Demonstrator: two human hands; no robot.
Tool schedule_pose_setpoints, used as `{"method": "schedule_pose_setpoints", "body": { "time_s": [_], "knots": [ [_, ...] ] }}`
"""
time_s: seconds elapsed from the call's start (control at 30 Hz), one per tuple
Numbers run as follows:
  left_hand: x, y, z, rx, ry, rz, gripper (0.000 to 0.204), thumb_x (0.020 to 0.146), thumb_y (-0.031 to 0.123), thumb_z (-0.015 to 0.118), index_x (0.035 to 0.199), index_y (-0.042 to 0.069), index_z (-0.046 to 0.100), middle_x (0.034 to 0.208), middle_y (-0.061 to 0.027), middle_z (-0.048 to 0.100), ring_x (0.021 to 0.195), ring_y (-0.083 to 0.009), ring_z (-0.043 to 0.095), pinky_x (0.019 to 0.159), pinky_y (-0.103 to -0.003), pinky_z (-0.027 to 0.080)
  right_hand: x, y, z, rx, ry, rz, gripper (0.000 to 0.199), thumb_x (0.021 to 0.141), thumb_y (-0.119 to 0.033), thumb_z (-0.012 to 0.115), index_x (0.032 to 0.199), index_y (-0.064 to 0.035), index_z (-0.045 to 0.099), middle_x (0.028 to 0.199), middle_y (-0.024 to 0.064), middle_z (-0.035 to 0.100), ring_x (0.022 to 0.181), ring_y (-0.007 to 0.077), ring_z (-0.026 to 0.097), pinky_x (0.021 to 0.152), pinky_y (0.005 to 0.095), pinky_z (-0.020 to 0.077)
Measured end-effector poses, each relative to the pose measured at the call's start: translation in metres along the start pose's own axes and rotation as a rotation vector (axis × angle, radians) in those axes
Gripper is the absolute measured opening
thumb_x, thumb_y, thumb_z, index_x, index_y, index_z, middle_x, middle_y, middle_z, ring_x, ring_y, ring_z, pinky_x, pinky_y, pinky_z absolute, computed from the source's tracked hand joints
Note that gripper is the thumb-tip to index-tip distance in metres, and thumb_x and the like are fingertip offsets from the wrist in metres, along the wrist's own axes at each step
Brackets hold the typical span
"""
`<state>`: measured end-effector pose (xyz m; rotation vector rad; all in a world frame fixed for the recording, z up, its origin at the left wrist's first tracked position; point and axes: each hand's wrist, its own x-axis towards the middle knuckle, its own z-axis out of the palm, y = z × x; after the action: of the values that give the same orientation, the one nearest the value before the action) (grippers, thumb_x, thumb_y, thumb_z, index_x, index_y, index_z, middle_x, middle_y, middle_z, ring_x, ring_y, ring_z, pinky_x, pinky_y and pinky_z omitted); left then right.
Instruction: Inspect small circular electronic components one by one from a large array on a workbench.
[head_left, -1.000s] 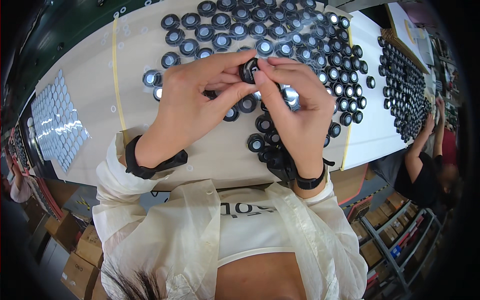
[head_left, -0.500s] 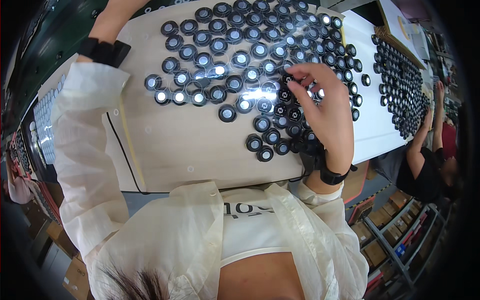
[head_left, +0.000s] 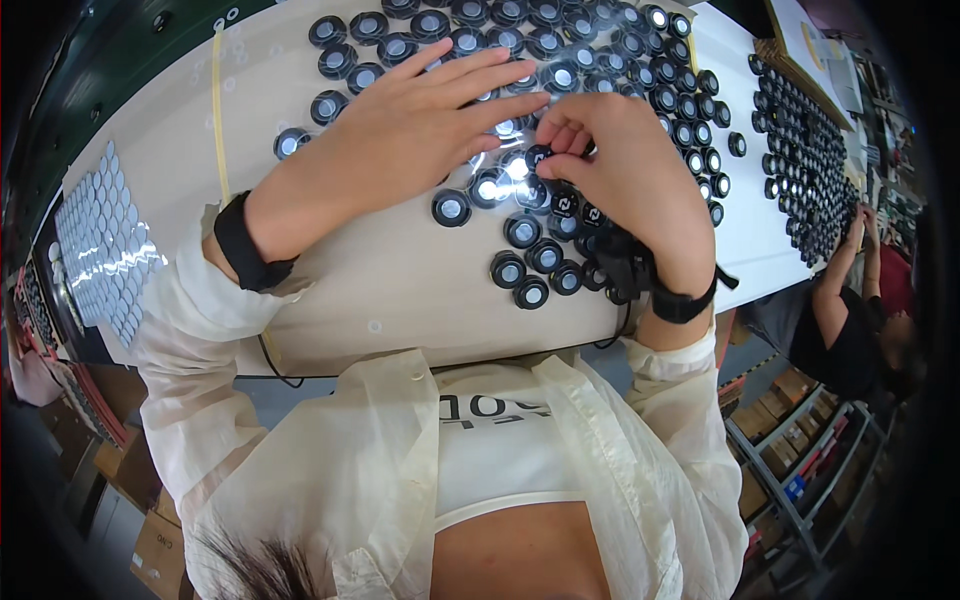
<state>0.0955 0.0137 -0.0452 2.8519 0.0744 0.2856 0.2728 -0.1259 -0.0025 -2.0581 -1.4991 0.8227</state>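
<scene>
Many black round pieces with pale round centres (head_left: 451,208) stand on the beige table covering. A shiny clear film with circular outlines (head_left: 492,186) lies over part of them. My left hand (head_left: 420,125) lies palm down across the film and the pieces, fingers stretched and spread. Just right of its fingertips, my right hand (head_left: 625,165) pinches a small black disc with a white mark (head_left: 538,158) between thumb and fingers. Similar marked black pieces (head_left: 565,204) sit below that hand. Under my left palm the pieces are hidden.
At the left lies a sheet of pale round discs (head_left: 105,240). A yellow tape strip (head_left: 217,110) crosses the covering. More black pieces (head_left: 810,150) crowd a white surface at the right, where another person's hands (head_left: 862,225) are. A dark device (head_left: 625,265) hangs by my right wrist.
My left hand has come from the far left edge onto the film and pieces. My right hand has shifted slightly left, and its fingers have closed on the marked black disc.
</scene>
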Motion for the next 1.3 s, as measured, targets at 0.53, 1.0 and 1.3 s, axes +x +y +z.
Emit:
{"method": "schedule_pose_setpoints", "body": {
  "time_s": [0.53,1.0,1.3],
  "knots": [
    [0.0,0.003,0.008,0.033,0.029,0.008,0.048,0.096,0.025,0.062,0.142,0.02,0.052,0.156,0.0022,0.042,0.143,-0.0194,0.04,0.119,-0.046,0.031,-0.018,-0.023,-0.01,-0.059,0.038,-0.036,0.008,0.073,-0.001,0.076,0.077,-0.0013,0.069,0.079,0.0121,0.07,0.078,0.0292,0.067,0.069,0.0358,0.0509],
    [-0.028,0.086,-0.028,-0.258,-0.298,0.165,0.03,0.079,0.008,0.062,0.108,0.002,0.061,0.107,-0.0078,0.056,0.1,-0.0232,0.06,0.088,-0.034,0.052,-0.054,0.002,-0.026,0.502,0.263,-0.036,0.016,0.084,-0.001,0.074,0.093,0.0037,0.061,0.088,0.0056,0.066,0.086,0.0134,0.061,0.086,0.0269,0.0484],
    [-0.036,0.087,-0.025,-0.176,-0.294,0.104,0.037,0.08,0.004,0.06,0.116,-0.002,0.057,0.109,-0.0091,0.053,0.102,-0.0225,0.062,0.084,-0.032,0.056,-0.039,-0.007,0.0,0.679,0.266,-0.157,0.02,0.084,-0.001,0.074,0.101,0.0018,0.063,0.093,0.0046,0.065,0.088,0.0123,0.062,0.086,0.0268,0.0485]
  ]
}}
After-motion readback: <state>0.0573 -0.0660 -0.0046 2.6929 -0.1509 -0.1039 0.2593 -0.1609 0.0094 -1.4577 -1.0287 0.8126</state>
